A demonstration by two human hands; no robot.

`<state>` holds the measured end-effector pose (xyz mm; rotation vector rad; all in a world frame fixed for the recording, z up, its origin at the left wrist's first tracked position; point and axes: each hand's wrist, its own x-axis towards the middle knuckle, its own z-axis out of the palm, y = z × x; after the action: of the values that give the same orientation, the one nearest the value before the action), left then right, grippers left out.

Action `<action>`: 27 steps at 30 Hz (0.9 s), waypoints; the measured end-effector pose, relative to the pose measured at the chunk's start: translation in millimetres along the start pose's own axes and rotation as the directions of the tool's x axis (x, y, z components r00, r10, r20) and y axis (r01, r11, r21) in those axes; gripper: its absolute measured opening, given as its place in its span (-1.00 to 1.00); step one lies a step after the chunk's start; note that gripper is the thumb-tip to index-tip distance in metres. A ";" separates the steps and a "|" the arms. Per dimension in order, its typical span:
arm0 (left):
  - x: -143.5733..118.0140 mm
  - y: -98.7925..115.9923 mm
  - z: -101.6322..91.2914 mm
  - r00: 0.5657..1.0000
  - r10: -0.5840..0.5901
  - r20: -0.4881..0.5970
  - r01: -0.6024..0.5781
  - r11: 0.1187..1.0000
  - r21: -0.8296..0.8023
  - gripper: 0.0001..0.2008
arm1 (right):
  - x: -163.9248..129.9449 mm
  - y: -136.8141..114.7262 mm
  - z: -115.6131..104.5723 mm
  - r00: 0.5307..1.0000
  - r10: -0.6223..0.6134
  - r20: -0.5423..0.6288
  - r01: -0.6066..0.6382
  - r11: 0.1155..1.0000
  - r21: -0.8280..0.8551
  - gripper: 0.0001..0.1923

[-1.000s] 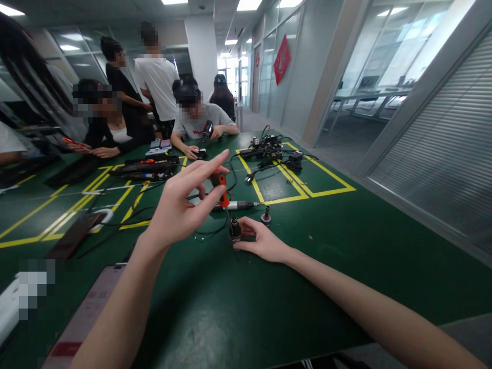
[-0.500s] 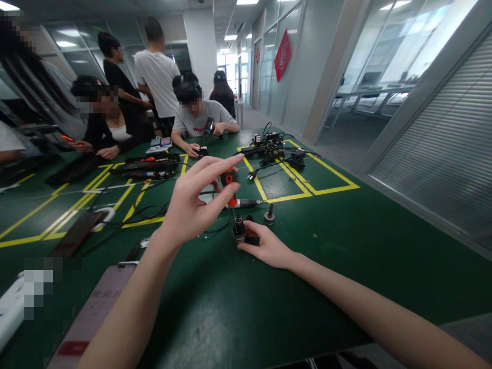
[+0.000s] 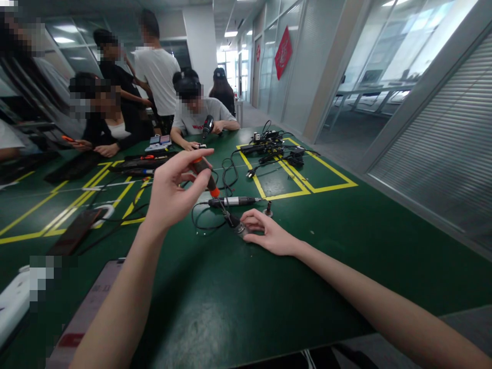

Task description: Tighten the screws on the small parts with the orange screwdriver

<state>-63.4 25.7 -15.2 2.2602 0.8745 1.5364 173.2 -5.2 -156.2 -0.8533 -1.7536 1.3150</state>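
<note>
"Start with the worktop. How do things lie on it?"

"There's one green worktop (image 3: 269, 302), and a tangle of cables (image 3: 269, 147) at its far side, too jumbled to count."

"And the hands?"

"Two. The left hand (image 3: 167, 187) pinches a handle between thumb and fingers; the right hand (image 3: 269, 237) has thumb and fingertips closed around the wide clear end of a dark fitting (image 3: 234, 223)."

"So where does that fitting sit?"

"Between the hands, low over the worktop. The right hand is nearer, touching it; the left is up and to the left. Its long axis tilts, narrow black end up toward the left hand, nearly in line with the screwdriver (image 3: 211, 185) slanting down to it. Whether the tip is seated, I can't tell."

"Count the loose pieces, biggest first."

"One pen-shaped tool (image 3: 232, 201), lying crosswise just beyond the fitting. One screwdriver, in the left hand. Two fittings: the tilted one, and a second fitting (image 3: 268, 208) upright just behind the right hand, its base partly hidden."
</note>
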 end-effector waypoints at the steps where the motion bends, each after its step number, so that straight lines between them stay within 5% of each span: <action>1: 0.0 -3.1 -1.3 0.999 -0.041 -0.022 0.040 0.999 -0.033 -0.73 | -0.4 -1.3 -2.8 1.000 0.011 0.011 -0.012 1.000 0.016 -0.62; 12: -33.9 -21.2 -14.7 0.885 -0.462 -0.060 0.452 0.883 -0.123 -0.71 | -9.4 -1.6 -37.3 0.983 0.104 0.149 -0.104 0.995 -0.005 -0.57; 20: -85.0 -29.3 -13.4 0.821 -0.569 -0.031 0.567 0.821 -0.071 -0.65 | -10.7 -11.6 -52.5 0.964 0.109 0.242 -0.067 0.982 -0.175 -0.58; 27: -120.6 -26.4 -13.6 0.785 -0.612 0.097 0.617 0.787 -0.026 -0.68 | -7.3 -24.4 -58.2 0.948 0.118 0.294 0.032 0.887 -0.461 -0.64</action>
<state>-115.2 -29.3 -113.8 1.7139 1.3529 1.1284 226.0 9.0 -124.0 -0.9818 -2.3756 1.1196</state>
